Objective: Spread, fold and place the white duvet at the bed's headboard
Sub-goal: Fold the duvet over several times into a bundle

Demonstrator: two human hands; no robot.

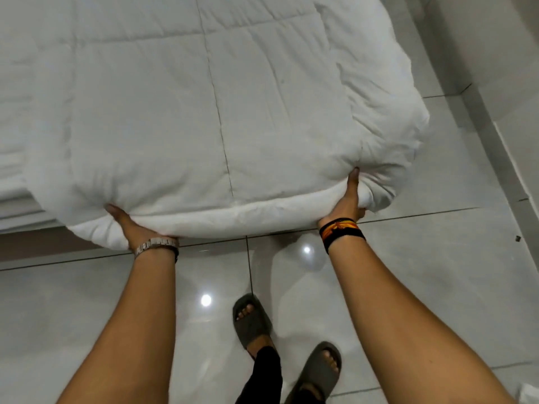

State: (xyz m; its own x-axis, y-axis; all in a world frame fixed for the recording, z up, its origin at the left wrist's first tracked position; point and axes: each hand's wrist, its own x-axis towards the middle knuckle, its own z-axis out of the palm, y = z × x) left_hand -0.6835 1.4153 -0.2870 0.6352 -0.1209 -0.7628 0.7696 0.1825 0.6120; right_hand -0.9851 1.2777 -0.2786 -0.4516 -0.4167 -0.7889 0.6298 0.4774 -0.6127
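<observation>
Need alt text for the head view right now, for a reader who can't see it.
Both hands grip the near edge of a white duvet on a bed: left hand with a watch, right hand with a wristband. Below, glossy floor tiles and grey slippers.

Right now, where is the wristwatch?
In the head view, the wristwatch sits lower left, on the left hand's wrist, just below the duvet's near edge.

We see a white duvet (pixel 180 118) quilted in squares, pale grey glossy floor tiles (pixel 437 258), dark grey slippers (pixel 250 322), a silver watch (pixel 156 246), and a black, orange and yellow wristband (pixel 341 228).
</observation>
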